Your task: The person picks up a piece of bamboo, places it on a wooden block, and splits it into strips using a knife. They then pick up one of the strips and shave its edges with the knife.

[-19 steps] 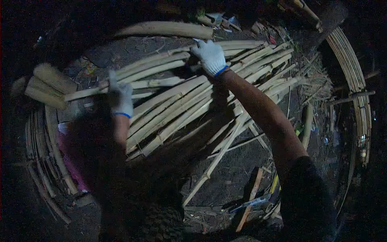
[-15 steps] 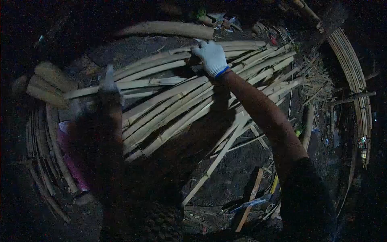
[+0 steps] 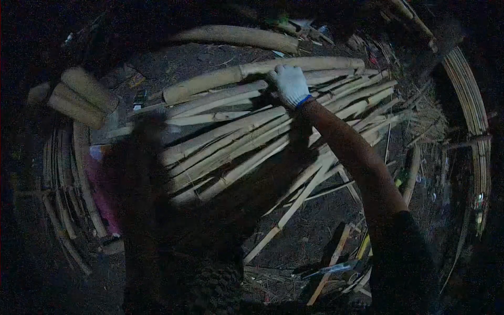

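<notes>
L hand [image 3: 150,125] now in shadow; grip can't tell. Past the bamboo strips [image 3: 252,142], R hand [image 3: 290,84] curls on near edge of far bamboo pole [image 3: 205,83], now turned rounded side up vs 0.5 s ago; prob. being repositioned.

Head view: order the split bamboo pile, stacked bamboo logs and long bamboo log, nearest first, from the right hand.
1. Split bamboo pile: at the right hand.
2. Long bamboo log: beyond the pile.
3. Stacked bamboo logs: far left.

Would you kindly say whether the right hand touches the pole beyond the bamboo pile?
Apart: the head view shows bamboo and dark ground between the right hand and the pole.
</notes>
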Demonstrator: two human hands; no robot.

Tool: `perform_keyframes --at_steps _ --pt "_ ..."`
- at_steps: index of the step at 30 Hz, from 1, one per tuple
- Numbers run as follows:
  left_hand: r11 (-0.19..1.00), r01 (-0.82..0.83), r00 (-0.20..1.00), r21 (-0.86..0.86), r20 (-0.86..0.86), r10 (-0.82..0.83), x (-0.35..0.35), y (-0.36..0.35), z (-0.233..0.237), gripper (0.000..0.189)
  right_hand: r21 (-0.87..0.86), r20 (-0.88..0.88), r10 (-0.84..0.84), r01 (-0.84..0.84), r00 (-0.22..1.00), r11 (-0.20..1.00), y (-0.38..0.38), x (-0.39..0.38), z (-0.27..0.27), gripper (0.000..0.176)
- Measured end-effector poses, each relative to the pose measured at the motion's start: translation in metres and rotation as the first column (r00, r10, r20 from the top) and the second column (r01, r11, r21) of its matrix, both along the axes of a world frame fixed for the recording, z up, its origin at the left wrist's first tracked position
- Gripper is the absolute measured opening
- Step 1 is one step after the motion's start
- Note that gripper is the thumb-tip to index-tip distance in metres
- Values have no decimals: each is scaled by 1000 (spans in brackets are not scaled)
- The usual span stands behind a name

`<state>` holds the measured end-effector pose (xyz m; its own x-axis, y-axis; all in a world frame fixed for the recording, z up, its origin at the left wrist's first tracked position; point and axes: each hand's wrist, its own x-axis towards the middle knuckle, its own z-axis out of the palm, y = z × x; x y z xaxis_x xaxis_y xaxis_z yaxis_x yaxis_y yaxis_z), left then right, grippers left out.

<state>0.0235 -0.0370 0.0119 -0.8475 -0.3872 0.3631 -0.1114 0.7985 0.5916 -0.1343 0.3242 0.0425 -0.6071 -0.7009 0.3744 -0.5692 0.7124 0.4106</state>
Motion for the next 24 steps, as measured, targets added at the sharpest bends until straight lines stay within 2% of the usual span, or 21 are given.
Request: perform_keyframes --at_steps 1,2,4,5,6,8,9,11,12,14,15,16,17,18,19,20,22,23,24 --pt "1000 -11 1000 15 -3 11 6 1 -6 69 48 141 -79 72 987 996 -1 0 1 37" --pt "1000 -14 1000 13 -4 14 3 1 -4 68 44 143 -73 67 987 997 -3 -9 3 37" --pt "1000 -23 1000 19 -15 24 6 0 -4 66 123 201 -239 217 950 968 -9 -17 2 37" --pt "999 -28 999 26 -15 28 8 -1 -4 66 5 233 -270 276 934 961 -8 -47 -23 32" --pt "999 -31 999 31 -15 32 8 0 -4 65 10 232 -276 282 933 959 -8 -48 -20 32" --pt "998 -38 999 49 -28 40 9 -5 -3 63 212 288 -309 255 906 944 -12 -47 -18 28" --pt "998 -43 997 48 -58 46 8 -6 0 63 213 284 -307 252 909 944 -13 -43 -8 28" --pt "998 -47 988 50 -141 54 2 -8 11 61 25 147 -203 202 968 979 -8 -25 11 28" --pt "998 -45 975 44 -218 54 -3 -9 24 60 31 150 -199 197 968 980 -6 -19 23 28" --pt "999 -34 918 11 -395 36 -17 -10 60 59 -266 -17 -200 189 980 945 -3 -12 50 27" --pt "1000 -21 868 -18 -496 10 -19 -11 80 58 -282 -118 -197 157 973 946 -3 -10 60 28" --pt "998 -3 814 -64 -580 -35 -20 -13 110 58 -286 -139 -199 153 970 946 1 -13 73 28" --pt "992 21 757 -128 -646 -100 -13 -10 144 57 -383 -149 -183 114 972 917 6 -16 85 31" --pt "979 76 721 -191 -668 -186 5 -11 178 52 -472 -170 -163 65 972 879 11 -15 98 35" --pt "959 125 676 -256 -686 -271 25 -9 209 47 -484 -218 -149 26 964 874 19 -6 114 46" --pt "930 175 626 -323 -692 -358 39 -5 239 43 -495 -217 -49 -66 975 866 24 18 142 50" --pt "932 151 628 -330 -696 -349 73 3 272 40 -478 -155 -14 -63 988 876 46 37 175 46" --pt "938 131 651 -319 -686 -325 86 8 283 38 -560 -159 128 -196 979 805 51 53 198 39" --pt "942 118 678 -313 -668 -307 99 17 294 37 -569 -302 141 -297 943 767 61 70 222 32"
